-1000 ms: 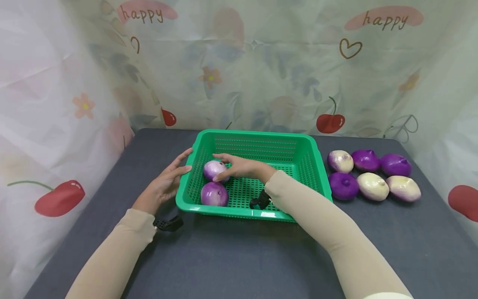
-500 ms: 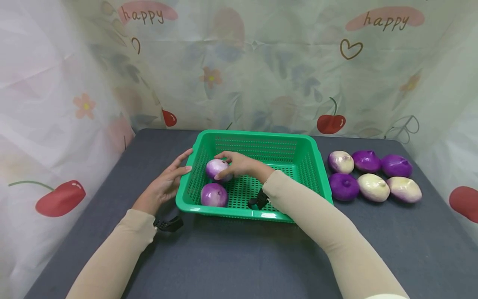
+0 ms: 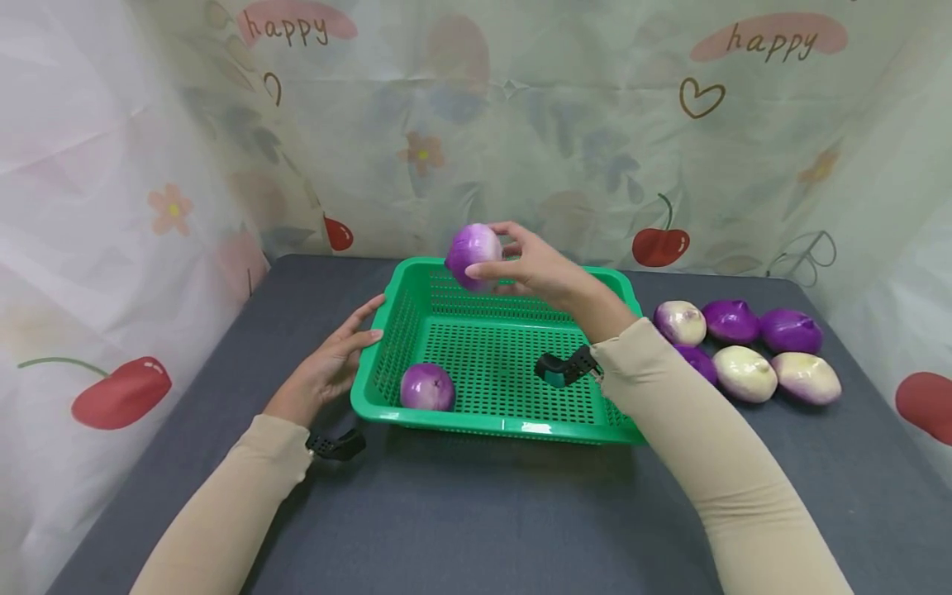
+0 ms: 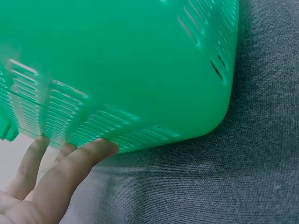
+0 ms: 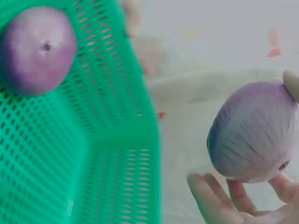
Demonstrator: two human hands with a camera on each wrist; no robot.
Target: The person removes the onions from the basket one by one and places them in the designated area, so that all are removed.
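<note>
My right hand grips a purple-and-white onion between thumb and fingers, up above the far part of the green basket. In the right wrist view the held onion hangs outside the rim, with fingers below it. Another purple onion lies at the basket's near left corner. My left hand touches the basket's left side with mostly straight fingers. The left wrist view shows those fingertips resting against the slotted outer wall.
Several purple and whitish onions stand in two rows on the dark table, right of the basket; the right forearm partly covers one. A printed curtain hangs behind and along both sides.
My right hand has taken the rear onion from the basket's left side and lifted it up and to the right. My left hand has stayed at the rim, and the near onion has not moved.
</note>
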